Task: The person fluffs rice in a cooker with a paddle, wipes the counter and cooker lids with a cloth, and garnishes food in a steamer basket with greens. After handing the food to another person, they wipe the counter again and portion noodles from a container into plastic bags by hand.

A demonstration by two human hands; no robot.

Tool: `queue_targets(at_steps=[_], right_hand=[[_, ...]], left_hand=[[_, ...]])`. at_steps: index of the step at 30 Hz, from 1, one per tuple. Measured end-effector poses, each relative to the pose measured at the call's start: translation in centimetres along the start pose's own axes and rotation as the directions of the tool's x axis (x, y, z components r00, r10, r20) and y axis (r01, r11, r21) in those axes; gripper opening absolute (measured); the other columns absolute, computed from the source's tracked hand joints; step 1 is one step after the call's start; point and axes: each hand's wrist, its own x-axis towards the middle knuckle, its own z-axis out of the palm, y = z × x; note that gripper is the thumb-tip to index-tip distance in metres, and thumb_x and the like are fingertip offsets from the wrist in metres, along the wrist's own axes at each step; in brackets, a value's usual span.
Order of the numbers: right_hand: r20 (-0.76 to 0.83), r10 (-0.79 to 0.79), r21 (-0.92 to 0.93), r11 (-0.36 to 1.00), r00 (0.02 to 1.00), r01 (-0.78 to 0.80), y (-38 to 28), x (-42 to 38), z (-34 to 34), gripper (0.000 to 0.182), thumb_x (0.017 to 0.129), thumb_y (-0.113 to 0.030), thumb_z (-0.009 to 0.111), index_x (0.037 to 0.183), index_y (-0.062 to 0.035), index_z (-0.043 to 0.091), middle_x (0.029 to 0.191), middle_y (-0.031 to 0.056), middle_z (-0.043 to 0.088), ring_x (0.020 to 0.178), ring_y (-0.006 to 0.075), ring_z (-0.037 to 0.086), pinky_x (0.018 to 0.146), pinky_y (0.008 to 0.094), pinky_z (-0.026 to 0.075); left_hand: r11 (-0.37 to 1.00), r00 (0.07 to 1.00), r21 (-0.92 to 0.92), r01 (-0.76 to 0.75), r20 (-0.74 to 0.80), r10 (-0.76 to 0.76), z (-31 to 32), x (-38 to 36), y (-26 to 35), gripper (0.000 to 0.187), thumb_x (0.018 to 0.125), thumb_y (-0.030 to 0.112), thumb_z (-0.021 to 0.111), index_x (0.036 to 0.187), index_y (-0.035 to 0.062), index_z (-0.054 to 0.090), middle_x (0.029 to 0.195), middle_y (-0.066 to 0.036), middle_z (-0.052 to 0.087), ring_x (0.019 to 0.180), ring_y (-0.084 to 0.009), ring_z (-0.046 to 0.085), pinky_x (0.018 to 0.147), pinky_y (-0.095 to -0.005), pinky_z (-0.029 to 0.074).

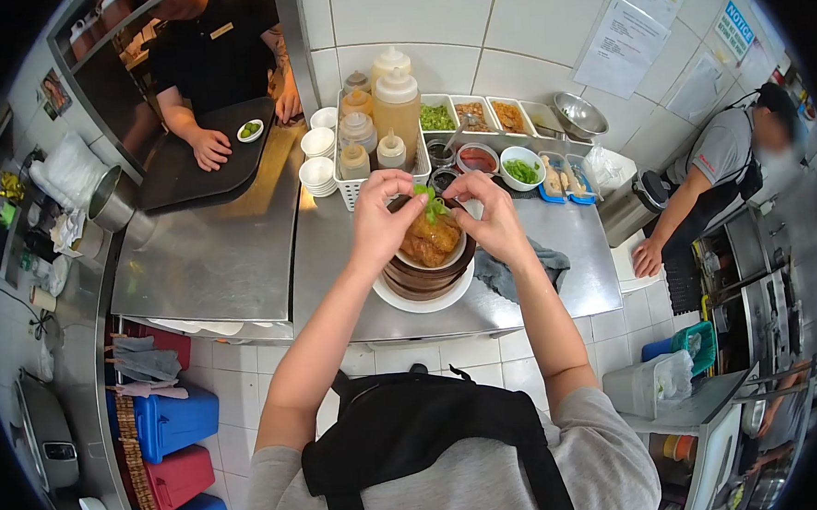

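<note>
My left hand (384, 221) pinches a green herb sprig (434, 205) over browned, saucy food (429, 243). On the other side, my right hand (493, 215) is closed, thumb and finger drawn together beside the leaves; whether something is between them is too small to tell. Under both hands the food sits in a white bowl (460, 255) inside a round brown steamer basket (408, 283). A white plate (427, 306) carries the basket on the steel counter (355, 299). A grey cloth (529, 269) lies just right of the plate.
Behind my hands stand a white basket (355, 195) of squeeze bottles, stacked white cups (317, 172), topping trays (473, 115) and a bowl of chopped greens (521, 169). A person at the pass-through rests a hand near a black tray (197, 178). Another person (713, 160) stands at right.
</note>
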Motion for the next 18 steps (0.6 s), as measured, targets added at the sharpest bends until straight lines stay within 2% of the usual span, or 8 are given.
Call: queue_targets(at_steps=[1,3,5,7,11,13,14,18], right_hand=[[-0.033,-0.040,0.064,0.997,0.999,0.042,-0.1,0.0,-0.1,0.022,0.065,0.001,0.059,0.087,-0.0003,0.058,0.089,0.0109,0.056,0.086,0.0273,0.055,0.076,0.0348,0.045],[-0.048,-0.073,0.036,0.997,0.996,0.075,-0.3,-0.1,0.0,0.023,0.065,0.002,0.059,0.088,-0.0004,0.057,0.090,0.0104,0.055,0.086,0.0264,0.055,0.076,0.0348,0.045],[-0.061,-0.105,0.009,0.994,0.993,0.106,-0.6,-0.2,0.3,0.024,0.065,0.003,0.058,0.089,-0.0005,0.056,0.092,0.0100,0.055,0.085,0.0256,0.055,0.075,0.0349,0.045],[-0.265,-0.095,0.067,0.991,0.960,0.117,-0.9,0.0,0.7,0.023,0.067,0.003,0.059,0.089,-0.0005,0.056,0.093,0.0091,0.055,0.083,0.0218,0.055,0.074,0.0322,0.045],[-0.215,-0.034,0.234,0.969,0.976,0.085,0.8,0.0,0.7,0.015,0.072,-0.002,0.061,0.087,-0.0002,0.058,0.092,0.0080,0.055,0.080,0.0184,0.055,0.072,0.0282,0.044],[-0.012,0.048,0.242,0.969,0.999,-0.044,2.3,0.7,0.0,0.010,0.081,-0.008,0.059,0.087,0.0006,0.059,0.094,0.0055,0.056,0.084,0.0136,0.053,0.074,0.0256,0.043],[0.123,0.117,0.382,0.911,0.986,-0.155,2.5,1.1,-0.1,0.009,0.083,-0.008,0.058,0.083,0.0007,0.061,0.091,0.0042,0.056,0.082,0.0116,0.053,0.073,0.0237,0.042],[0.327,0.105,0.402,0.884,0.939,-0.239,2.1,1.7,-0.8,0.012,0.079,-0.011,0.063,0.079,0.0016,0.063,0.084,0.0052,0.056,0.078,0.0127,0.054,0.070,0.0251,0.042]], left_hand=[[0.981,0.992,-0.143,0.128,0.041,-0.123,-0.1,0.5,0.1,0.013,0.070,0.009,0.072,0.073,0.0017,0.062,0.093,-0.007,0.058,0.090,-0.0198,0.055,0.082,-0.0308,0.041],[0.965,0.981,-0.184,0.189,0.083,-0.176,-0.3,1.0,0.5,0.012,0.073,0.009,0.071,0.075,0.0011,0.063,0.096,-0.007,0.058,0.090,-0.0148,0.055,0.083,-0.0274,0.041],[0.847,0.929,-0.381,0.370,0.180,-0.324,-0.3,1.2,0.8,0.009,0.074,0.008,0.070,0.076,0.0008,0.064,0.099,-0.006,0.057,0.092,-0.0125,0.055,0.084,-0.0260,0.041],[0.837,0.928,-0.401,0.372,0.191,-0.321,-0.3,1.1,0.6,0.007,0.076,0.007,0.068,0.076,0.0019,0.064,0.103,-0.005,0.056,0.089,-0.0095,0.053,0.080,-0.0238,0.041],[0.864,0.944,-0.386,0.322,0.197,-0.264,-0.4,0.7,0.4,0.005,0.077,0.008,0.068,0.076,0.0042,0.065,0.105,-0.003,0.055,0.091,-0.0081,0.052,0.080,-0.0245,0.040],[0.922,0.956,-0.284,0.262,0.206,-0.208,-0.9,0.6,1.1,0.005,0.076,0.008,0.069,0.077,0.0048,0.065,0.104,-0.003,0.055,0.093,-0.0094,0.052,0.083,-0.0262,0.038],[0.965,0.963,-0.178,0.193,0.221,-0.152,-1.1,0.6,1.5,0.006,0.076,0.009,0.070,0.077,0.0054,0.065,0.103,-0.003,0.055,0.095,-0.0106,0.052,0.086,-0.0280,0.037],[0.972,0.964,-0.168,0.165,0.237,-0.123,-1.3,0.4,1.3,0.007,0.074,0.011,0.070,0.077,0.0063,0.066,0.103,-0.003,0.056,0.097,-0.0124,0.051,0.089,-0.0300,0.034]])
